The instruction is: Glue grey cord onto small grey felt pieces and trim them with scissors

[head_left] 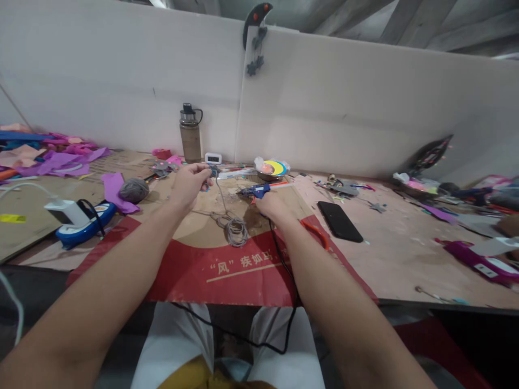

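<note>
From my remote station I record the left hand point(190, 185) pinching a small grey piece point(214, 171) above the cardboard sheet point(227, 281) — a grey cord point(236, 232) runs from beside those fingers to a loose coil on the sheet. The right hand point(271, 206) is closed around a blue glue gun point(259, 190), nozzle pointing left — apart from the piece.

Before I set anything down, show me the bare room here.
Bare: tabletop between phone and purple block; the red cardboard nearer than the yarn coil. Crowded: far left, under felt scraps, and behind the glue gun.
</note>
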A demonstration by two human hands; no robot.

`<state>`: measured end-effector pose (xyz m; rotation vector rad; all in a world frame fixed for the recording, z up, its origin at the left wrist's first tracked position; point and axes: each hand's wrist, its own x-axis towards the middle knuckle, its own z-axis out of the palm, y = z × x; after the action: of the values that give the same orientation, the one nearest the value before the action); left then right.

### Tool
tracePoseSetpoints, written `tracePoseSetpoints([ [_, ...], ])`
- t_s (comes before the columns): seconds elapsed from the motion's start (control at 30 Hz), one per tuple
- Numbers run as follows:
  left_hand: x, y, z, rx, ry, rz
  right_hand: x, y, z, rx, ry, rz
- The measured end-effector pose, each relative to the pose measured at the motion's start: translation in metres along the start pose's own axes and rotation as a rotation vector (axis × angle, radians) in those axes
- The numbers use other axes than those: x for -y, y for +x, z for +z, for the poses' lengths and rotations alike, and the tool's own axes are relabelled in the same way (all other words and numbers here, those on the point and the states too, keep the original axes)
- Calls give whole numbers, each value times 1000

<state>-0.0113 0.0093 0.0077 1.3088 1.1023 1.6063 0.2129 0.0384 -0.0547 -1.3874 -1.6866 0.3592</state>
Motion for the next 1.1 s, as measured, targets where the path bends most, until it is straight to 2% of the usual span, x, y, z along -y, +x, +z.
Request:
tracePoseSetpoints([
  [0.1,-1,-4,4,20,12,19,20,-5,-9,-185,-165,82],
  [0.17,0,-6,6,41,51,45,39,-8,-5,-215,-67,-4],
  [0.23,3,-8,8,62,107,85,56,-11,7,-104,217,-49],
  [0.33,6,-11,10,65,216,176,74,-17,32,49,704,10],
  [0.43,6,-12,12,31,308,235,81,-23,43,146,884,98],
  [0.53,4,-14,13,29,259,190,83,-26,34,85,717,17],
  [0.63,-1,-17,17,71,146,59,84,-28,19,-25,468,-155],
  [0.7,-4,-19,20,102,69,-27,85,-28,13,-81,366,-220],
  [0.8,-5,-19,22,147,-22,-115,85,-29,9,-133,279,-243],
  [0.97,1,-15,19,251,-97,-188,83,-26,7,-138,195,-265],
  [1.1,2,-13,16,259,-166,-225,81,-25,7,-127,195,-260],
])
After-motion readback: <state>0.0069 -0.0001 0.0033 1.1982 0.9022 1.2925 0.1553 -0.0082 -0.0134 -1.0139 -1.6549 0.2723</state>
